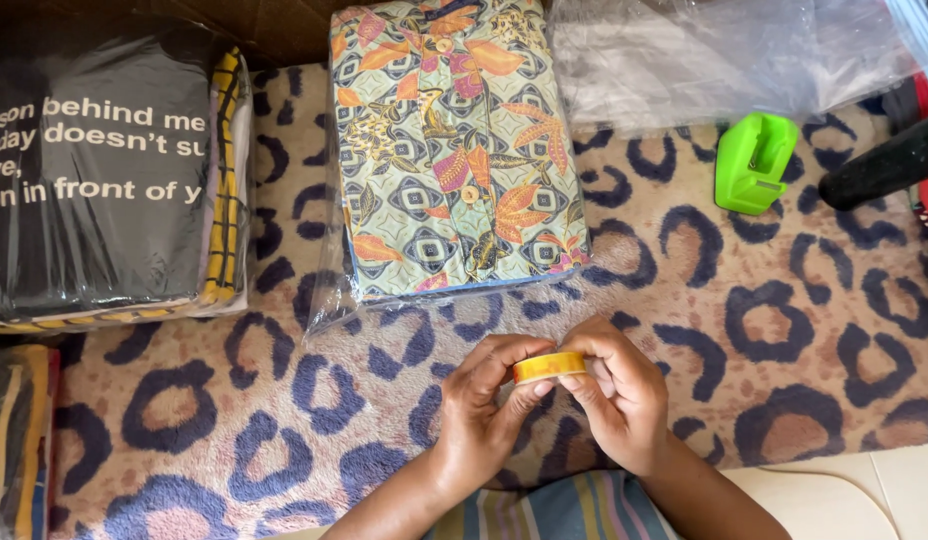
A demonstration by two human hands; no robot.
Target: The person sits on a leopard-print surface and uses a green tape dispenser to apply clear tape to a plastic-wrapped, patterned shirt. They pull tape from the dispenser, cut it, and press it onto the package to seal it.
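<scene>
Fingertips of the left hand (481,400) and right hand (621,392) pinch a small yellow tape roll (550,366) between them — each hand grasps one side, thumbs underneath. The roll sits low in the centre of the view, raised above a leopard-print rug (784,330).

Just beyond the hands lies a folded patterned shirt (454,150) in a clear sleeve, its near edge close to the knuckles but apart from them. To the right of the shirt stands a green tape dispenser (752,162) — well apart from the right hand. Loose clear plastic bags (704,60) lie behind it. At far left rests a stack of bagged garments (104,170), a black printed one uppermost. Nothing lies between the hands and the shirt.
</scene>
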